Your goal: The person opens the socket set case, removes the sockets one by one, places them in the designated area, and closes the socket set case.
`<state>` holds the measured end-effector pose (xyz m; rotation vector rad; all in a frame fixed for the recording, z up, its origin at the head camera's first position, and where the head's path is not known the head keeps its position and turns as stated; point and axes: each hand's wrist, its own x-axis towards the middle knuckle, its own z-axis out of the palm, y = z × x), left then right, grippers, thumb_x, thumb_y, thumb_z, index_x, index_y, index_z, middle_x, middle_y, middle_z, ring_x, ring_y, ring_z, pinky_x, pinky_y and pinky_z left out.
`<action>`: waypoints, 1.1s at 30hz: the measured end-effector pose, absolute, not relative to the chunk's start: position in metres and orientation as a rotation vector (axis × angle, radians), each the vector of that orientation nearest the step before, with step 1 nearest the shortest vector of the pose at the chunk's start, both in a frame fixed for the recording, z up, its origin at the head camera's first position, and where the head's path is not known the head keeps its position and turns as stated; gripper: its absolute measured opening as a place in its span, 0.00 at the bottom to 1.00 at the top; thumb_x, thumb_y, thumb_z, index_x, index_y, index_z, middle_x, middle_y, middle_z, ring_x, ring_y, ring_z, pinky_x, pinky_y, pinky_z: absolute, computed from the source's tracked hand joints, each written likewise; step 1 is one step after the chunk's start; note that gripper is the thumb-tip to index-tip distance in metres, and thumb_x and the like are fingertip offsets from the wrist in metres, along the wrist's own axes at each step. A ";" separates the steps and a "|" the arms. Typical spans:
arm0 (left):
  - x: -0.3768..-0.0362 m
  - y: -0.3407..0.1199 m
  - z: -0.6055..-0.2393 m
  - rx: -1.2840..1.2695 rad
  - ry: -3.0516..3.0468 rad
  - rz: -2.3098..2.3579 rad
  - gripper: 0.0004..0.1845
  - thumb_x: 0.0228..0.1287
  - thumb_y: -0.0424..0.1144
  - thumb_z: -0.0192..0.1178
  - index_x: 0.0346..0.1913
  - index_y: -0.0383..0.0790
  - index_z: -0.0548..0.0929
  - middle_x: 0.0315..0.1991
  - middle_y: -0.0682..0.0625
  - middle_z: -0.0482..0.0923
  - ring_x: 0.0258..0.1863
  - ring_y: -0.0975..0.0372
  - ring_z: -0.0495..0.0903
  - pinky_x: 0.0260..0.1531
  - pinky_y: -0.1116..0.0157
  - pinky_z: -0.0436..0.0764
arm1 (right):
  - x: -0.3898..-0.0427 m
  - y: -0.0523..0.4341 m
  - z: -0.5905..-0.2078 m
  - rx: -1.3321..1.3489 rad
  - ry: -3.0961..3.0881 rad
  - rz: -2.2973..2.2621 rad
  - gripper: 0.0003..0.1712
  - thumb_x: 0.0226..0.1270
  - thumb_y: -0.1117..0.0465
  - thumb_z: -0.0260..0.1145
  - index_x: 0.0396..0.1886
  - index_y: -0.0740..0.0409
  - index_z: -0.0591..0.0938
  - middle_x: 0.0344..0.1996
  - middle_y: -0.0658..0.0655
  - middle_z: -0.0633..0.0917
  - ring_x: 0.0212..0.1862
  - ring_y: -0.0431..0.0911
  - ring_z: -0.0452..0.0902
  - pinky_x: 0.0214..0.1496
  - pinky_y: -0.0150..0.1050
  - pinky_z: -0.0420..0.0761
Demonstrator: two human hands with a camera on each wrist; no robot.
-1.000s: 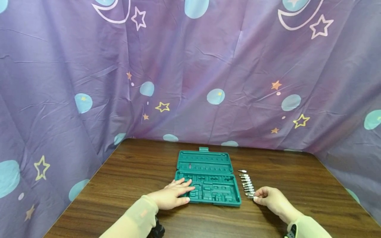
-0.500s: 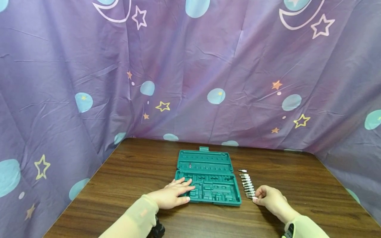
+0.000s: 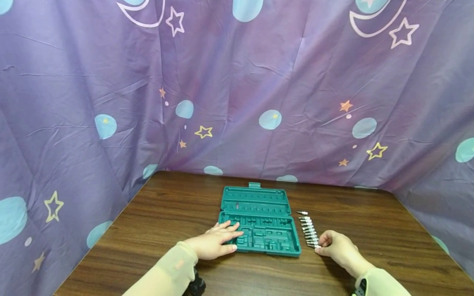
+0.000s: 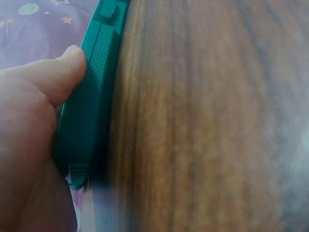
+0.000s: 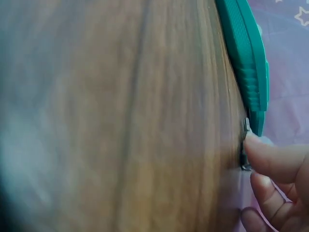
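An open green plastic tool case (image 3: 255, 191) lies on the table, its moulded compartments facing up. My left hand (image 3: 212, 242) rests spread over its near left corner, fingers straight across the tray; in the left wrist view the thumb (image 4: 72, 65) lies along the case's edge. Right of the case, several small silver screwdriver bits (image 3: 308, 228) lie in a row running toward me. At the row's near end, my right hand (image 3: 340, 250) pinches the closest bit (image 5: 247, 124) between thumb and forefinger, the bit still down at the table surface. The fingers partly hide it.
A brown wood-grain table (image 3: 166, 197) carries the case and bits. Behind it and at both sides hangs a purple curtain (image 3: 237, 102) with moons and stars. One small reddish piece (image 3: 237, 205) sits in the case lid.
Both hands stay nearly in place. The right fingers shift very slightly at the row's near end, where the closest bit now lies more in line with the others.
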<state>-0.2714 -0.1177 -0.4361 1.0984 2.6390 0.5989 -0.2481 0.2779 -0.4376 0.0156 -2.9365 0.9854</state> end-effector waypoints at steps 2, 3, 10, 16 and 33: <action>-0.272 -0.118 -0.436 1.100 2.640 0.597 0.28 0.74 0.55 0.46 0.73 0.52 0.63 0.76 0.51 0.51 0.75 0.54 0.44 0.72 0.48 0.44 | -0.249 0.277 -0.434 0.007 -2.943 1.018 0.16 0.48 0.57 0.77 0.29 0.56 0.77 0.26 0.49 0.78 0.31 0.43 0.71 0.38 0.46 0.61; -0.272 -0.118 -0.437 1.102 2.640 0.596 0.28 0.74 0.55 0.45 0.73 0.52 0.63 0.76 0.51 0.51 0.75 0.54 0.44 0.72 0.49 0.44 | -0.249 0.276 -0.432 0.013 -2.944 1.034 0.16 0.49 0.57 0.77 0.30 0.56 0.77 0.25 0.49 0.78 0.31 0.43 0.71 0.38 0.45 0.61; -0.271 -0.119 -0.437 1.111 2.651 0.593 0.28 0.75 0.54 0.46 0.73 0.51 0.63 0.76 0.50 0.51 0.75 0.53 0.45 0.72 0.49 0.45 | -0.259 0.257 -0.410 0.112 -2.839 1.287 0.14 0.52 0.65 0.74 0.32 0.65 0.76 0.25 0.52 0.77 0.30 0.43 0.71 0.31 0.35 0.71; -0.270 -0.120 -0.437 1.108 2.657 0.600 0.28 0.75 0.54 0.46 0.73 0.51 0.63 0.76 0.50 0.51 0.75 0.53 0.45 0.71 0.48 0.45 | -0.274 0.220 -0.390 0.203 -2.769 1.371 0.12 0.54 0.66 0.73 0.32 0.66 0.77 0.24 0.52 0.77 0.30 0.44 0.71 0.30 0.35 0.72; -0.271 -0.118 -0.435 1.098 2.640 0.598 0.28 0.74 0.54 0.46 0.73 0.51 0.64 0.75 0.50 0.52 0.75 0.53 0.45 0.71 0.47 0.47 | -0.327 0.111 -0.395 0.167 -2.722 1.614 0.08 0.59 0.63 0.71 0.35 0.62 0.81 0.32 0.54 0.82 0.38 0.46 0.74 0.40 0.39 0.73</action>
